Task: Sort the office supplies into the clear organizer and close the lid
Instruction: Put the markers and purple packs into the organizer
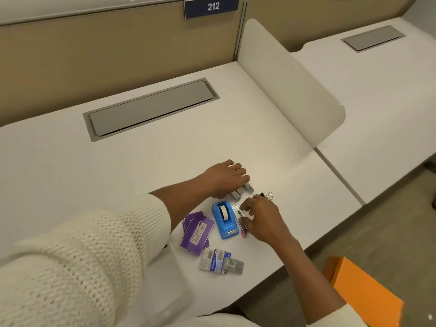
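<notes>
Nearest the camera, a cream knit sleeve [70,267] covers much of the clear organizer [174,286], which sits at the near edge of the tabletop [118,161]; whether its lid is open cannot be told. Just beyond it lie the loose supplies: grey staple boxes [221,260] by the near edge, purple packets [197,230] to their left, and a blue tape dispenser [225,219] in the middle. The left hand [226,178] lies curled over a grey metal stapler [243,191], fingers wrapped on top but not clearly lifting it. The right hand [262,218] pinches a slim clear-and-pink item [240,223] beside the dispenser; what it is stays unclear. Black binder clips [265,195] rest towards the tabletop's right edge. Judging by looks, the stapler is rigid and fairly heavy, best gripped round its body; the dispenser is hard plastic with a toothed cutter, so its sides are the safer hold; the packets are light, flat and slippery.
</notes>
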A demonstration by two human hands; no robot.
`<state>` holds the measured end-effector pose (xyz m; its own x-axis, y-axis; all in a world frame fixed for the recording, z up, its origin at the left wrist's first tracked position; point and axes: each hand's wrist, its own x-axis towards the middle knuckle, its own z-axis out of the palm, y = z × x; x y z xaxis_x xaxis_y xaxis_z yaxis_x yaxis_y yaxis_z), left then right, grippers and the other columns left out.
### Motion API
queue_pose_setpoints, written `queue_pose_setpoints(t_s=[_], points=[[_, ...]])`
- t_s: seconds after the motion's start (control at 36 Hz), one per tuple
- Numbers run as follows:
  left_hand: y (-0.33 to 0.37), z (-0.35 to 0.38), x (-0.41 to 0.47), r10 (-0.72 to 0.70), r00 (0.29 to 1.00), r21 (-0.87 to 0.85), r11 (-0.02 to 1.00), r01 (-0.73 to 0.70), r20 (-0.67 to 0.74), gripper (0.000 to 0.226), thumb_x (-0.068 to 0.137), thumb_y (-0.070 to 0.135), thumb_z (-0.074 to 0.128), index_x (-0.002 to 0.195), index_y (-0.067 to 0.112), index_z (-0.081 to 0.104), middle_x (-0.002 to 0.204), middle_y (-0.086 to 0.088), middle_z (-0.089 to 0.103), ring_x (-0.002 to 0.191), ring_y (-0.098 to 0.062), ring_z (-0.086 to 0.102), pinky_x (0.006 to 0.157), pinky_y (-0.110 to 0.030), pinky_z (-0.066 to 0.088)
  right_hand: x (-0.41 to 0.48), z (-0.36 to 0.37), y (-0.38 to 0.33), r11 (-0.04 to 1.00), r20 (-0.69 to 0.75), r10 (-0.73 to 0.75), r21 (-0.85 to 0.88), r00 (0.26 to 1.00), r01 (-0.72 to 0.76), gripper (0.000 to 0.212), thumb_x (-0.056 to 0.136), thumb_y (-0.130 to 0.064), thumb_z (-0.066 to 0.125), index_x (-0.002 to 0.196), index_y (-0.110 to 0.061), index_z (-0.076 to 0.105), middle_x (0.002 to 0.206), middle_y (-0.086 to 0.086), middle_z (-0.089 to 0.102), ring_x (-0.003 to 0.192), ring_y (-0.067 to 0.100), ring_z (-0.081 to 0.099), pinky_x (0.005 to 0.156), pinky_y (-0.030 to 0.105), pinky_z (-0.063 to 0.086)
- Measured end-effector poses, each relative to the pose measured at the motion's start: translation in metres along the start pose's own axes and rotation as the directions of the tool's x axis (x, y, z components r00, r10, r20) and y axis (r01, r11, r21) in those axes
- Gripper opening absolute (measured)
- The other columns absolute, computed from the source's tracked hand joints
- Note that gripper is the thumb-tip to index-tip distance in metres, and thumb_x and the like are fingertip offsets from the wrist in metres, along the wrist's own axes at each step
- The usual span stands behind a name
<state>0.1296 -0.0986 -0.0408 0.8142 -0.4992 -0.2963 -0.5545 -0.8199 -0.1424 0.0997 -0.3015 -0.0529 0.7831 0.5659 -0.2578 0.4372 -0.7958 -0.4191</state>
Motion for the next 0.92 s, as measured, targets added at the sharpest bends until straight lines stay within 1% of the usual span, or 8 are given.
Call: queue_pose_setpoints(t_s=[0.14,0.31,0.39,0.47,0.53,0.67,0.75,0.92], points=[[-0.008,0.003,0.006,0.06,0.998,-0.002,0.998,-0.06,0.016,0.065,0.079,0.008,0.078,0.137,0.01,0.047,0.129,-0.014,0.056,0.113,-0.029,0.054,0.094,-0.041,0.046,-0.018,0.014,-0.003,0.997,0.011,0.035,-0.063,0.999,-0.034,0.046,0.082,-0.031,0.082,0.123,-0.026,0.061,0.119,-0.003,0.065,0.104,0.016,0.061,0.081,0.027,0.055],[-0.009,0.006,0.01,0.058,0.998,-0.028,0.998,-0.058,0.007,0.067,0.072,0.013,0.081,0.13,0.009,0.046,0.127,-0.014,0.053,0.112,-0.028,0.05,0.081,-0.037,0.04,-0.026,0.019,-0.013,0.991,-0.066,0.079,-0.104,0.995,-0.085,0.048,0.088,-0.033,0.077,0.13,-0.026,0.056,0.127,-0.002,0.063,0.11,0.018,0.06,0.079,0.027,0.053],[-0.012,0.011,0.01,0.047,0.999,-0.078,0.996,-0.047,-0.001,0.051,0.082,0.014,0.071,0.126,0.009,0.045,0.126,-0.013,0.051,0.111,-0.027,0.047,0.075,-0.034,0.035,-0.025,0.019,-0.016,0.988,-0.07,0.108,-0.103,0.992,-0.115,0.05,0.087,-0.034,0.077,0.132,-0.027,0.054,0.128,-0.002,0.063,0.111,0.018,0.06,0.078,0.028,0.053],[-0.012,0.017,0.009,-0.017,1.0,-0.172,0.985,0.021,0.025,0.031,0.094,0.016,0.054,0.123,0.009,0.045,0.124,-0.013,0.049,0.1,-0.024,0.04,0.072,-0.036,0.042,-0.023,0.021,-0.016,0.985,-0.069,0.134,-0.099,0.989,-0.141,0.051,0.088,-0.034,0.076,0.132,-0.027,0.053,0.128,-0.002,0.063,0.113,0.017,0.06,0.08,0.028,0.053],[-0.012,0.019,0.008,-0.07,0.996,-0.264,0.961,0.084,0.063,0.036,0.093,0.018,0.054,0.126,0.01,0.043,0.125,-0.012,0.047,0.097,-0.02,0.033,0.07,-0.036,0.044,-0.021,0.021,-0.015,0.984,-0.065,0.149,-0.091,0.987,-0.154,0.052,0.088,-0.034,0.076,0.134,-0.028,0.052,0.13,-0.002,0.062,0.115,0.017,0.06,0.082,0.028,0.053],[-0.008,0.022,0.005,-0.15,0.982,-0.345,0.921,0.18,0.112,0.05,0.086,0.021,0.063,0.13,0.009,0.042,0.126,-0.011,0.044,0.11,-0.025,0.043,0.072,-0.038,0.053,-0.019,0.022,-0.014,0.982,-0.054,0.161,-0.088,0.985,-0.166,0.055,0.089,-0.036,0.076,0.137,-0.028,0.051,0.133,-0.001,0.062,0.118,0.018,0.06,0.087,0.03,0.054],[-0.01,0.019,0.002,-0.191,0.97,-0.399,0.886,0.235,0.149,0.048,0.088,0.024,0.061,0.128,0.006,0.041,0.125,-0.012,0.043,0.103,-0.022,0.037,0.076,-0.041,0.055,-0.018,0.021,-0.014,0.98,-0.054,0.169,-0.096,0.984,-0.173,0.055,0.089,-0.036,0.076,0.138,-0.028,0.051,0.133,-0.001,0.062,0.118,0.018,0.06,0.089,0.03,0.054],[-0.015,0.017,-0.005,-0.249,0.949,-0.404,0.861,0.308,0.192,0.059,0.087,0.025,0.068,0.133,0.001,0.039,0.128,-0.016,0.044,0.112,-0.029,0.044,0.079,-0.039,0.052,-0.017,0.02,-0.015,0.979,-0.089,0.151,-0.123,0.984,-0.162,0.051,0.087,-0.031,0.077,0.133,-0.025,0.056,0.125,0.0,0.065,0.109,0.017,0.062,0.078,0.024,0.049]])
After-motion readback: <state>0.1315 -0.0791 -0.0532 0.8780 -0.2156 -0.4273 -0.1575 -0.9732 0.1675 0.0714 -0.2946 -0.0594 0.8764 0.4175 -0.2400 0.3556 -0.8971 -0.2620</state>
